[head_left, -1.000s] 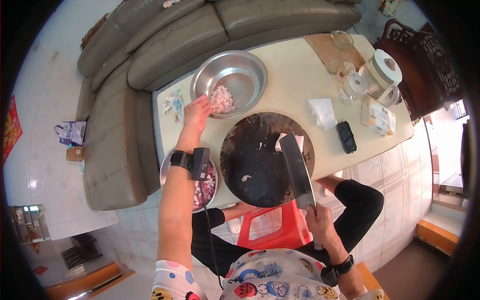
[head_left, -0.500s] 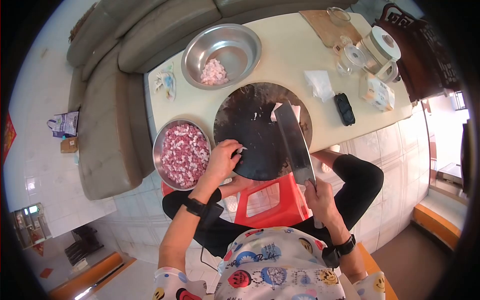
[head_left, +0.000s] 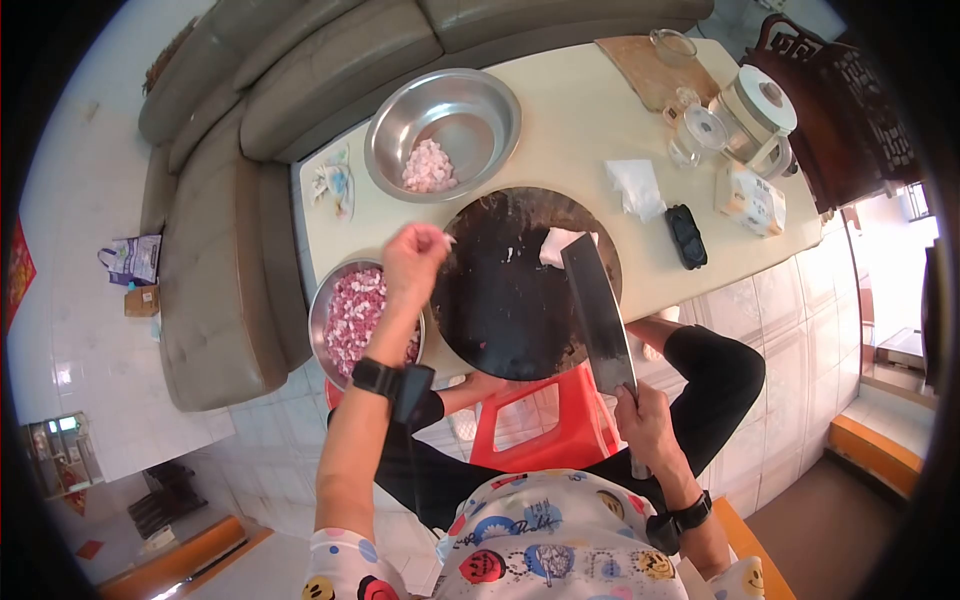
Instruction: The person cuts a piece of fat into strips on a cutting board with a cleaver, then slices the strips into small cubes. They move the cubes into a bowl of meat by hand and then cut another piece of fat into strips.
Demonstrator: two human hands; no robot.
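Observation:
My left hand point(head_left: 412, 268) is pinched on a small pale piece of fat point(head_left: 449, 241) at the left rim of the round dark chopping board point(head_left: 500, 310). In my right hand point(head_left: 645, 425) is the handle of a cleaver point(head_left: 600, 320), whose blade lies over the board's right side. The blade partly covers a white slab of fat point(head_left: 556, 247) on the board. Beyond my left hand stands a large metal basin point(head_left: 490, 110) with a heap of pale diced fat point(head_left: 429, 167). A metal bowl of diced red and white meat point(head_left: 352, 315) sits under my left forearm.
On the cream table point(head_left: 570, 110) are a tissue point(head_left: 636, 188), a black case point(head_left: 686, 237), a tissue pack point(head_left: 750, 200), a glass pitcher point(head_left: 697, 135) and a kettle point(head_left: 757, 110). A red stool point(head_left: 530, 425) stands below the board, between my legs. A sofa point(head_left: 340, 85) borders the table.
My left hand has lifted from the board's lower left and moved up toward the metal basin, carrying the small piece of fat. My right hand and cleaver stay nearly in place.

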